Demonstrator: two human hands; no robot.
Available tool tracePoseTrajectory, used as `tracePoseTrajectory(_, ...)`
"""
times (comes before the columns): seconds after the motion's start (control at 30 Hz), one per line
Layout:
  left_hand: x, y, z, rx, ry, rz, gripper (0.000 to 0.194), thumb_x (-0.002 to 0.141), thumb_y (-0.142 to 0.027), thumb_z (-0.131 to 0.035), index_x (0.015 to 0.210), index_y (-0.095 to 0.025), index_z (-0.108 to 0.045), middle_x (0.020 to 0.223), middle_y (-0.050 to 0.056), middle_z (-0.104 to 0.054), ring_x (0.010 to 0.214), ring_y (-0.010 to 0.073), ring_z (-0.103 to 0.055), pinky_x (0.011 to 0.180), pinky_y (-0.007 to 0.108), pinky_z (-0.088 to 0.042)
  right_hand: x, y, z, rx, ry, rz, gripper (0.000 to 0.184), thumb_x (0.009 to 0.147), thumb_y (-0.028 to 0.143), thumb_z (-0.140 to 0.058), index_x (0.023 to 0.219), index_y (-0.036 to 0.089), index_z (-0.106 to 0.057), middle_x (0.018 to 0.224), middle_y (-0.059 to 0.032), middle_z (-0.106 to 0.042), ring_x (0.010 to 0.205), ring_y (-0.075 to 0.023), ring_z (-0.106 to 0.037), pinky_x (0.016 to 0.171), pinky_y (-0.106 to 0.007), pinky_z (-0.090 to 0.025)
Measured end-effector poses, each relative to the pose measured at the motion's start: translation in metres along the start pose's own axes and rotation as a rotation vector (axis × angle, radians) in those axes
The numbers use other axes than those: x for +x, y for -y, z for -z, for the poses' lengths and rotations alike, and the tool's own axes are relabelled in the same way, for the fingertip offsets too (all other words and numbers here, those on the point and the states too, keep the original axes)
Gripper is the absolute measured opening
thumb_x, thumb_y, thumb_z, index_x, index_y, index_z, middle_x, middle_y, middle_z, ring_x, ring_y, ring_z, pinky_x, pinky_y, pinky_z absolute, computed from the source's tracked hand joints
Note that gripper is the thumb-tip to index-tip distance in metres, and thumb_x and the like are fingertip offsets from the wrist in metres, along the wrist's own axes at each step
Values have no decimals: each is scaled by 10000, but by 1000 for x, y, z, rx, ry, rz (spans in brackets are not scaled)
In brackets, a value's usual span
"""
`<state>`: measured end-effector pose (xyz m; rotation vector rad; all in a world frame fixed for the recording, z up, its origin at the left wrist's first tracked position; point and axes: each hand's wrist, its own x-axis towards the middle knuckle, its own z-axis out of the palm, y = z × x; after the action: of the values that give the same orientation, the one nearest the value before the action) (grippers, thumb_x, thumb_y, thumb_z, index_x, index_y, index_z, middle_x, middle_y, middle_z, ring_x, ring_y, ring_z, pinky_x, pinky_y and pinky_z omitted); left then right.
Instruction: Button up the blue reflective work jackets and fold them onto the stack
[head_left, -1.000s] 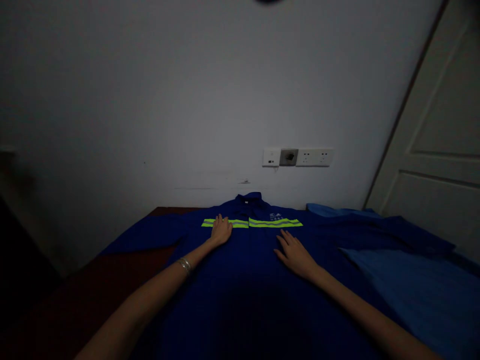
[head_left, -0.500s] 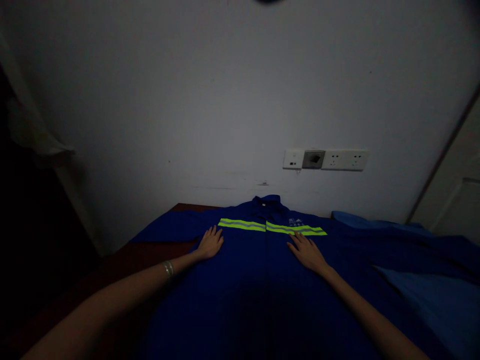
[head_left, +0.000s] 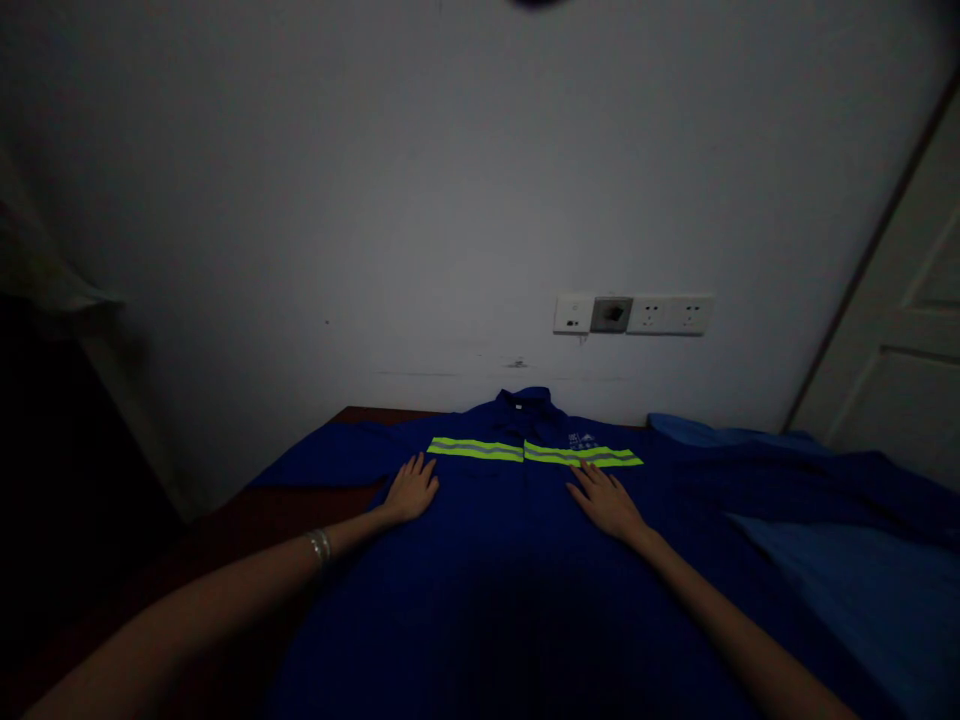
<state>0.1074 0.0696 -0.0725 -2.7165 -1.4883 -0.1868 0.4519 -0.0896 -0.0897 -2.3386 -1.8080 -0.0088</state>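
A dark blue work jacket (head_left: 495, 540) lies spread out, front side up, its collar (head_left: 525, 397) towards the wall. Across its chest runs a yellow-green reflective strip (head_left: 476, 449) with a grey centre line, split at the front opening. My left hand (head_left: 410, 490) rests flat on the jacket's left side just below the strip, fingers stretched out. On the other side my right hand (head_left: 609, 503) lies flat with spread fingers, their tips at the strip's lower edge under a pale printed logo (head_left: 583, 440). Deep shadow hides the jacket's lower part.
Under the jacket is a dark reddish-brown tabletop (head_left: 300, 510). Lighter blue cloth (head_left: 847, 575) lies beneath the right sleeve. A row of wall sockets (head_left: 634, 315) sits on the white wall (head_left: 420, 200) behind. A pale panelled door (head_left: 900, 350) stands at the right.
The view has turned slightly right, so the wall, sockets and jacket sit a little further left. Both hands stay flat on the jacket in nearly the same places.
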Motion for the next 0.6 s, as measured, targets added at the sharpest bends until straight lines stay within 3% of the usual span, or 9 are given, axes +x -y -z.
tracePoseTrajectory(0.37,-12,-1,-1,-3,-23,6,548,891,-411,-254,1363,-146,-342,1432,142,-286,1324,296,-225,1060,423,-203,-9,2,0,-11,-22,12,597,888,512,-219,1380,188,-316,1463,-80,-239,1337,-237,-199,1061,-449,-177)
tracePoseTrajectory(0.6,-13,-2,5,-128,12,28,544,870,-387,-323,1344,-125,-371,1429,148,-288,1330,292,-212,1072,422,-182,-12,3,2,-19,-39,10,579,885,495,-231,1369,194,-336,1455,-77,-262,1331,-232,-222,1056,-446,-205)
